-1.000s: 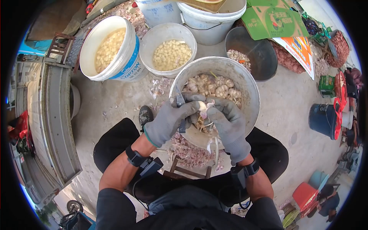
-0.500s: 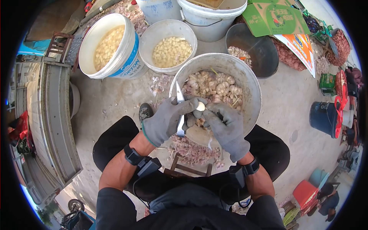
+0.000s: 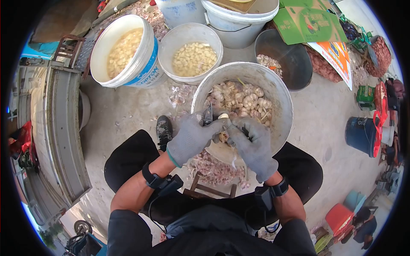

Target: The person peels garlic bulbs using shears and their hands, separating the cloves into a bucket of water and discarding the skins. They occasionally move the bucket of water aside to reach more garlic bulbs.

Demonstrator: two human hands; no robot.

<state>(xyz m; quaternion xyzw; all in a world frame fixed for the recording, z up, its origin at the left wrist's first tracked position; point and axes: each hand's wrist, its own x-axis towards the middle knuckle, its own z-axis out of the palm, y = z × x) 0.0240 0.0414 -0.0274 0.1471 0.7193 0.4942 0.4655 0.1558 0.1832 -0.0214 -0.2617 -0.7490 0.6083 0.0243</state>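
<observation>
My left hand (image 3: 194,136), in a grey glove, is closed around a knife (image 3: 208,115), of which only a short part shows above the fingers. Opposite it, my gloved right hand (image 3: 253,147) is closed on a partly peeled garlic bulb (image 3: 223,136). A pale bare clove (image 3: 223,115) stands out between the fingertips of both hands, which meet there. Fingers cover most of the bulb. Both hands are over the near side of a white bucket (image 3: 279,123) holding unpeeled garlic bulbs (image 3: 250,101).
Beyond stand a bucket (image 3: 164,64) and a tilted blue-banded bucket (image 3: 96,64), both with peeled cloves in liquid. A dark tub (image 3: 294,64) with some garlic is behind right. Garlic skins (image 3: 213,168) lie below my hands, near a small wooden stool (image 3: 209,192).
My left hand has turned, and the long blade that pointed up past the fingers now shows only as a short piece. The right hand stays on the bulb. The view has shifted slightly.
</observation>
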